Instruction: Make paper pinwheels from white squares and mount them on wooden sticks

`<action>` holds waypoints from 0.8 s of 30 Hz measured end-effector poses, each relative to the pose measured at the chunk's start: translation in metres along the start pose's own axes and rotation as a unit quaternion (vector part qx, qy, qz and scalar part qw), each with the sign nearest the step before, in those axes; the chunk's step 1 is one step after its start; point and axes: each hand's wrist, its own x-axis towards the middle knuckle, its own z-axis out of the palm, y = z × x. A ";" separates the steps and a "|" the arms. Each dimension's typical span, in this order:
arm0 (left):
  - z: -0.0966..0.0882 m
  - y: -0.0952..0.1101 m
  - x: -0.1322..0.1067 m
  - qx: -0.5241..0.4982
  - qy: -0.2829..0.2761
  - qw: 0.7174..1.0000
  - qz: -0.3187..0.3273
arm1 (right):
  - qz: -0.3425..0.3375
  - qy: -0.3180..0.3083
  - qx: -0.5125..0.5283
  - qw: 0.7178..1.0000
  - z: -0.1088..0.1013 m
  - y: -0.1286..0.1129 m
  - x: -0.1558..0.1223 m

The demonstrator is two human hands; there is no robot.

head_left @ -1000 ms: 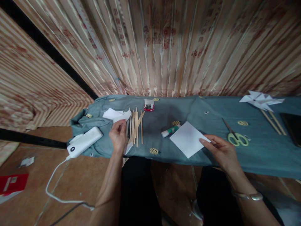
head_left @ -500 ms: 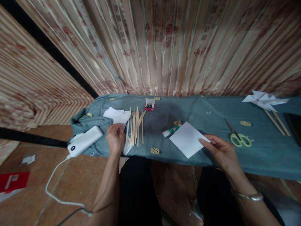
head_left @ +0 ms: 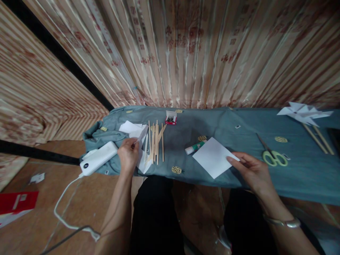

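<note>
My right hand (head_left: 251,171) pinches the right corner of a square sheet of white paper (head_left: 213,158) between thumb and fingers, over the front of the cloth-covered table. Just behind the sheet lies a glue stick (head_left: 193,148) with a green and white body, partly covered by it. On the left, my left hand (head_left: 128,154) has its fingers closed on a white paper scrap (head_left: 141,136) at the edge of a loose pile of scraps (head_left: 129,126). Several thin wooden sticks (head_left: 156,143) lie right beside that hand.
Green-handled scissors (head_left: 273,157) lie to the right, with paper pinwheels (head_left: 304,113) on sticks beyond. A small open red box (head_left: 171,118) of tiny metal pieces stands at the back. A white power bank (head_left: 99,158) with a cable lies at the left end of the blue-green cloth (head_left: 212,122).
My left hand has moved slightly, and the scraps by its fingers have shifted. My right hand still holds the square sheet almost in place. The whole view has swung a little.
</note>
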 end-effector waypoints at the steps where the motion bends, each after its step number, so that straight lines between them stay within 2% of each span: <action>1: 0.001 0.001 0.000 -0.010 0.002 1.000 -0.011 | 0.003 -0.002 0.002 1.000 0.000 0.000 0.000; 8: 0.001 0.002 0.000 -0.008 0.003 0.999 -0.041 | -0.003 -0.006 0.004 1.000 0.000 -0.001 -0.001; 18: -0.002 0.001 0.007 0.106 -0.052 0.993 -0.012 | -0.006 -0.007 -0.012 1.000 -0.003 0.004 0.001; 24: -0.008 0.018 -0.001 0.076 -0.050 0.996 0.007 | -0.024 0.018 -0.024 0.999 -0.006 0.001 -0.001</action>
